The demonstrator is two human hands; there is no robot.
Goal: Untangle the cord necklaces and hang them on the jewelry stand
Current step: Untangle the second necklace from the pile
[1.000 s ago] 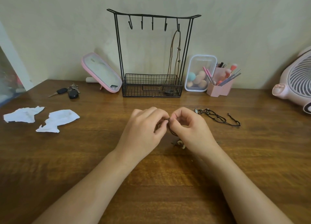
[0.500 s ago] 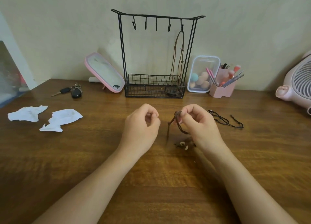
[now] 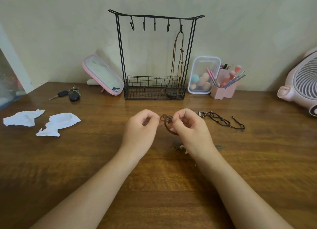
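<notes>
Brown cord necklace (image 3: 165,118), knotted, hangs just above the surface (image 3: 82,161) before the jewelry stand (image 3: 155,91), pinched by left grip (image 3: 140,132) and right grip (image 3: 190,130); untangling is in hand, and next its loops likely need teasing apart

Looped brown cord (image 3: 166,119) raised; black cord (image 3: 221,121) flat; tan cord (image 3: 182,50) on stand (image 3: 145,89)
</notes>
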